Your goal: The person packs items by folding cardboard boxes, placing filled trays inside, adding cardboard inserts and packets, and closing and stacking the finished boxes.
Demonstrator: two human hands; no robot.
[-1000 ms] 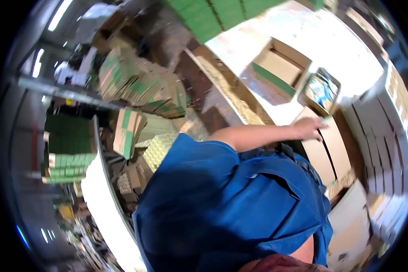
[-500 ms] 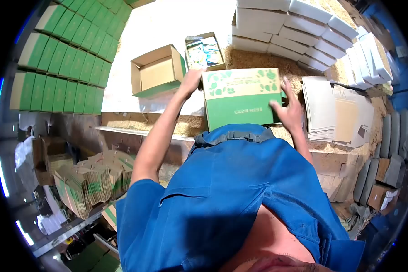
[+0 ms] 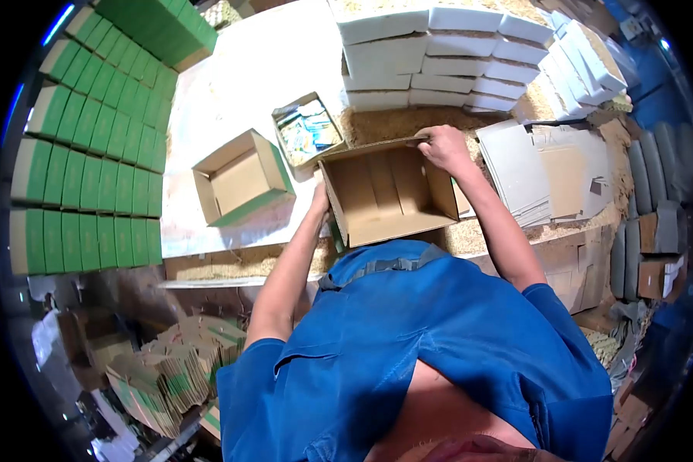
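Note:
An open cardboard box point(image 3: 389, 185) stands right in front of my waist, its bare brown inside facing me. With fingers closed over the rim near its far right corner, my right hand point(image 3: 444, 150) grips the box. My left hand point(image 3: 321, 196) holds the box's left side, its fingers partly hidden by the wall. Just left of it is a second open box point(image 3: 242, 181), brown inside with green on its outer side. Beyond that, a small box point(image 3: 309, 135) contains blue, white and yellow packets.
Stacked green boxes point(image 3: 92, 177) line the left. White blocks point(image 3: 439, 61) are piled at the back right. Flat cardboard sheets point(image 3: 547, 173) lie right of the box I hold. Bundled folded cartons point(image 3: 173, 373) sit low on the left, below the white table surface point(image 3: 239, 85).
The box has turned from its printed green and tan face to its open inside. My right hand has moved from its right side to the far rim. The view has shifted.

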